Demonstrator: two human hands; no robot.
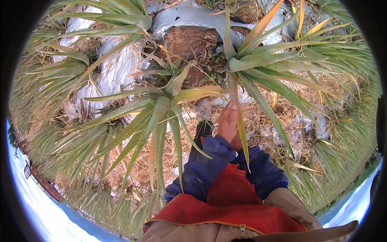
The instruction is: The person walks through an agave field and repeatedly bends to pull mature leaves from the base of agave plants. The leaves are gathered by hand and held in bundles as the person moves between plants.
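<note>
A large aloe plant (264, 60) with long spiny-edged leaves stands ahead on the right. One of its leaves, a yellowish aloe leaf (238, 121), hangs down toward me and narrows to a dry tip between my forearms. My left hand (227, 124) is at that leaf's left edge, fingers pressed together against it. Behind the leaf and the left hand, my right hand (237, 143) shows only near the wrist; its fingers are hidden. Both hands lie close together, sleeves dark blue. Left of them another aloe plant (161, 97) spreads its green leaves.
Dry straw (266, 107) covers the ground around my hands. Torn silvery plastic sheeting (115, 64) lies between the plants, with bare reddish soil (187, 42) showing ahead. A dark shoe or trouser leg (204, 128) shows beside my left forearm. More aloe rows surround me.
</note>
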